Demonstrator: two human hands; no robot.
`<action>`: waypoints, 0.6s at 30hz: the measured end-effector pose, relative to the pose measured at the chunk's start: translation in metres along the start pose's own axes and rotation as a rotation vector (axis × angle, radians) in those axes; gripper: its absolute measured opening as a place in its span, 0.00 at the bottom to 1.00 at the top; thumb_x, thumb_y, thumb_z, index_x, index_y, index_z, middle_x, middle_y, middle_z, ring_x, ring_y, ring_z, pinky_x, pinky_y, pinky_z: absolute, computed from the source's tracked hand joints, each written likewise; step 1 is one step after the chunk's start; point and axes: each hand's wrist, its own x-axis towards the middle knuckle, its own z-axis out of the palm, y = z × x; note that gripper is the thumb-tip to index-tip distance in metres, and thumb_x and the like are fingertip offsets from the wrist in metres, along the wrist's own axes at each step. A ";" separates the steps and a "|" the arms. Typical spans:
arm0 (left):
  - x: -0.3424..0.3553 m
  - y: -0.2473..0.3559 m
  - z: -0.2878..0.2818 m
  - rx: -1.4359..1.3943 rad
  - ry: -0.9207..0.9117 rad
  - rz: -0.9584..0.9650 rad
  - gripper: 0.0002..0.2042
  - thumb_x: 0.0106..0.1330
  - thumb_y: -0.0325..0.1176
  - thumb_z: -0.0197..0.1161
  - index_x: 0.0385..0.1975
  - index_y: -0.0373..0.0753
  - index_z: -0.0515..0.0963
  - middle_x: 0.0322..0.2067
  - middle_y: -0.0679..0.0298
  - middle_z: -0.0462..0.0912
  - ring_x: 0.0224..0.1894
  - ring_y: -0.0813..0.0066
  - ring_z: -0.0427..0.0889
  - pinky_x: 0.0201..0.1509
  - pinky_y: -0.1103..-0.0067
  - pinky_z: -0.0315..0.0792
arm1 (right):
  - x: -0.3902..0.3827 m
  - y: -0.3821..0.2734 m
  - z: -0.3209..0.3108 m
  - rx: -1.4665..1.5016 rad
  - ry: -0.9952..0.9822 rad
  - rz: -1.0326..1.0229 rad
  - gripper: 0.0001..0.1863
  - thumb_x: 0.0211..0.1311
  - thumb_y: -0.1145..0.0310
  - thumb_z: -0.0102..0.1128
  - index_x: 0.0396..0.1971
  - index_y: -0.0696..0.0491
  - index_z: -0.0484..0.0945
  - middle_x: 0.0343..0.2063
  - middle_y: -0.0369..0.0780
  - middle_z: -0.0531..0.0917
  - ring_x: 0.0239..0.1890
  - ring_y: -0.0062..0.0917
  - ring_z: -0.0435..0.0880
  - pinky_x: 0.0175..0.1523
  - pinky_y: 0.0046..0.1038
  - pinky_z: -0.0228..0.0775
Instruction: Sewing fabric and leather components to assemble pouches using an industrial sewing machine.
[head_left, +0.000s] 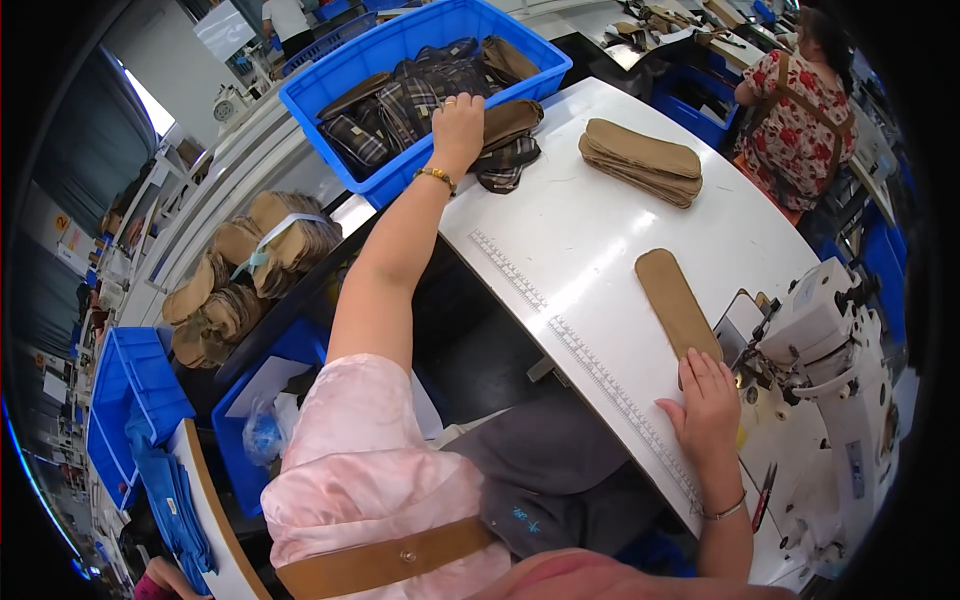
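Note:
My left hand point(458, 132) is at the near rim of a blue bin point(425, 150), its fingers curled over and their tips hidden. It grips a brown and plaid fabric piece point(510, 124) that sticks out beside the bin, over the white table point(570, 235). My right hand point(708, 405) lies flat, fingers stretched out, on the near end of a long brown fabric strip point(676, 295). That strip has rounded ends and lies beside a white sewing machine point(815, 320). Plaid pieces point(405, 105) fill much of the bin.
A stack of brown strips point(640, 160) sits farther back on the table. Small scissors point(765, 495) lie near the machine. Tied bundles of brown pieces point(285, 240) rest at the left, above another blue bin point(230, 430). A co-worker point(800, 125) sits at the far right.

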 end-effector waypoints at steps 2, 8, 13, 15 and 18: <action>0.001 -0.010 0.005 -0.058 0.009 0.117 0.09 0.60 0.36 0.69 0.35 0.43 0.79 0.41 0.61 0.80 0.45 0.62 0.82 0.43 0.67 0.76 | 0.000 0.000 0.000 0.000 0.004 -0.006 0.34 0.55 0.52 0.69 0.53 0.65 0.78 0.56 0.52 0.80 0.59 0.47 0.77 0.67 0.48 0.63; 0.008 -0.008 -0.028 -0.422 0.153 -0.049 0.06 0.65 0.36 0.65 0.36 0.43 0.79 0.39 0.59 0.81 0.42 0.53 0.84 0.42 0.62 0.78 | 0.001 -0.002 -0.003 -0.001 0.018 -0.012 0.33 0.54 0.54 0.70 0.52 0.65 0.78 0.55 0.51 0.80 0.59 0.46 0.77 0.66 0.49 0.63; 0.013 0.009 -0.092 -0.636 0.110 -0.059 0.09 0.68 0.40 0.64 0.39 0.42 0.78 0.33 0.56 0.87 0.37 0.53 0.86 0.40 0.65 0.77 | 0.001 -0.004 -0.003 0.009 0.038 -0.014 0.31 0.53 0.55 0.71 0.51 0.65 0.78 0.55 0.51 0.80 0.58 0.45 0.77 0.66 0.48 0.63; 0.007 0.027 -0.115 -0.655 0.100 -0.021 0.09 0.67 0.37 0.67 0.38 0.40 0.78 0.32 0.57 0.86 0.34 0.58 0.86 0.37 0.70 0.77 | 0.001 -0.003 -0.003 0.008 0.051 -0.002 0.30 0.53 0.56 0.71 0.50 0.64 0.79 0.54 0.51 0.80 0.58 0.44 0.77 0.66 0.48 0.64; -0.010 0.057 -0.146 -0.825 0.134 0.109 0.07 0.64 0.26 0.69 0.36 0.35 0.77 0.31 0.60 0.86 0.31 0.67 0.86 0.37 0.76 0.78 | 0.000 0.000 -0.004 0.028 0.064 0.014 0.29 0.53 0.57 0.71 0.48 0.64 0.80 0.53 0.50 0.81 0.58 0.43 0.78 0.67 0.46 0.63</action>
